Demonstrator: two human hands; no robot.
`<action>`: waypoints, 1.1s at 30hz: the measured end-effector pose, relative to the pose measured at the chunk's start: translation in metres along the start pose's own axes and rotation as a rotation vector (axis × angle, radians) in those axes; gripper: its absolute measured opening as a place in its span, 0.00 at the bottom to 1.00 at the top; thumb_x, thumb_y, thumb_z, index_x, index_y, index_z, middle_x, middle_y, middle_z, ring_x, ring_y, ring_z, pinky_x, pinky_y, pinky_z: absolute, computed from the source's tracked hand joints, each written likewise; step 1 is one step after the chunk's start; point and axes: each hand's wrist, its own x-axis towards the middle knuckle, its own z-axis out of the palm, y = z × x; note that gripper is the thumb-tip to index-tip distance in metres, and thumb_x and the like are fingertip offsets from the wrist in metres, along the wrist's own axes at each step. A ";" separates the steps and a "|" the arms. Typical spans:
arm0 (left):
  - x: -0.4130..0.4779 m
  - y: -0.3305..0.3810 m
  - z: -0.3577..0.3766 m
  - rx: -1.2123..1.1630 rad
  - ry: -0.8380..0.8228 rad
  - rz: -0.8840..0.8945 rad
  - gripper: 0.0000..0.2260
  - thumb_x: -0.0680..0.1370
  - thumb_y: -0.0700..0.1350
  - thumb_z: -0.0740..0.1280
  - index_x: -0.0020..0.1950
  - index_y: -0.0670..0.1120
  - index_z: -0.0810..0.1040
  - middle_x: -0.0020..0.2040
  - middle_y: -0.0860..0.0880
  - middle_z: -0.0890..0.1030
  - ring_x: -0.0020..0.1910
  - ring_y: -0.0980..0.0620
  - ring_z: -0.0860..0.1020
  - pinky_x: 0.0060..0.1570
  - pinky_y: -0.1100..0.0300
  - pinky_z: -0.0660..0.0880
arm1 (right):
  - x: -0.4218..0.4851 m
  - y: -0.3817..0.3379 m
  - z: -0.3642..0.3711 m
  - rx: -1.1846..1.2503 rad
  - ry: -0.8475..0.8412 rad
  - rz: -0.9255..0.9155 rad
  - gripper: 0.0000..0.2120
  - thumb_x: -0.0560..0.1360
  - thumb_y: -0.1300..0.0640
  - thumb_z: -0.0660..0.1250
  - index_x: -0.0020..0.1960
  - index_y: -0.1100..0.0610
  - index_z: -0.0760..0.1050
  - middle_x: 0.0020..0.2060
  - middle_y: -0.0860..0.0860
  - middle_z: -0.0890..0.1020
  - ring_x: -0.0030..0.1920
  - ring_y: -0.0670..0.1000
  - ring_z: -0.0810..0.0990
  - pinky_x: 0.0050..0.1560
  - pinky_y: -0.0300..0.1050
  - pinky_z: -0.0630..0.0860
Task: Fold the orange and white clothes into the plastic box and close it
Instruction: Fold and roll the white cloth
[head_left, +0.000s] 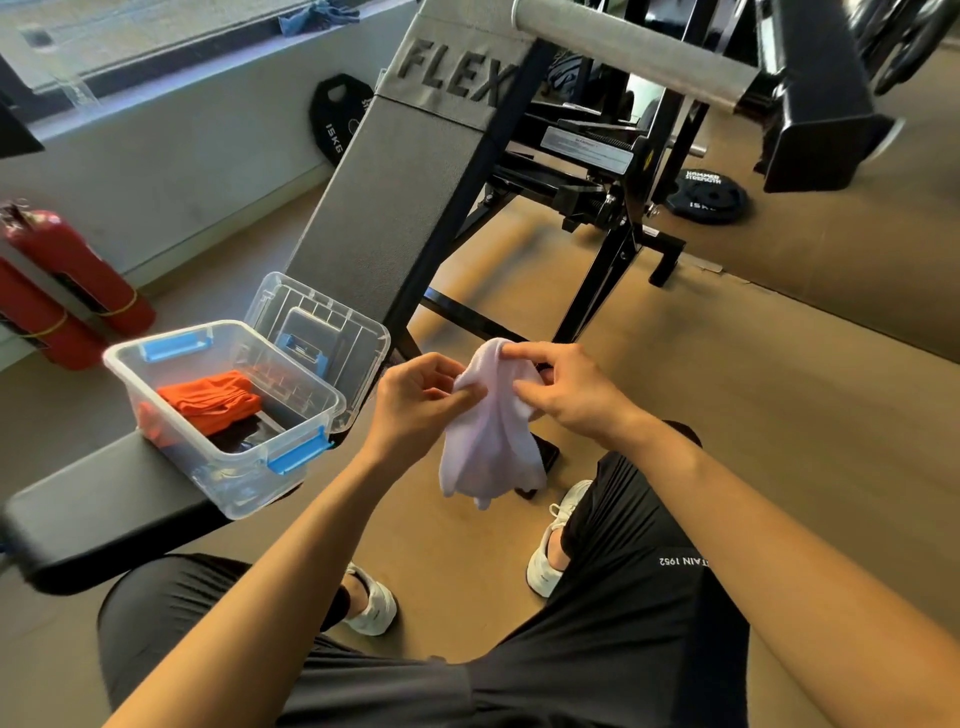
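Orange cloth (210, 401) lies in the open plastic box (317, 402); left hand (415, 402) and right hand (563, 387) pinch the unfolded white cloth (488, 447); lid (332, 332) off.

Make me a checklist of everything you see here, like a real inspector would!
Surface: black bench seat carries the plastic box.
Job's things: plastic box open, orange cloth inside; lid stands propped behind it; white cloth hangs in the air, outside the box.
Clutter: weight plate lying on the floor.
Grippers: left hand and right hand both pinch the white cloth near its top.
Cables: nothing seen.
Surroundings: red fire extinguishers by the wall; bench backrest behind the box.
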 end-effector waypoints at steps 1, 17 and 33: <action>-0.002 0.000 0.004 -0.012 0.004 0.009 0.11 0.74 0.45 0.76 0.51 0.39 0.83 0.45 0.43 0.85 0.42 0.44 0.85 0.41 0.44 0.84 | 0.000 -0.001 0.004 0.113 -0.016 0.035 0.22 0.79 0.62 0.68 0.72 0.55 0.73 0.62 0.53 0.79 0.60 0.53 0.80 0.50 0.44 0.84; -0.029 -0.003 0.007 -0.157 0.053 0.047 0.09 0.77 0.33 0.71 0.53 0.44 0.85 0.47 0.47 0.87 0.45 0.53 0.84 0.47 0.58 0.79 | -0.003 0.007 -0.012 0.103 -0.020 -0.086 0.11 0.77 0.66 0.70 0.54 0.51 0.81 0.44 0.37 0.85 0.49 0.37 0.82 0.48 0.33 0.79; 0.006 0.004 0.035 -0.012 0.048 0.115 0.16 0.72 0.51 0.78 0.51 0.41 0.82 0.42 0.43 0.82 0.40 0.44 0.82 0.38 0.41 0.81 | -0.004 -0.012 -0.017 -0.245 -0.025 -0.275 0.29 0.74 0.51 0.75 0.72 0.47 0.70 0.51 0.39 0.78 0.53 0.42 0.80 0.53 0.36 0.81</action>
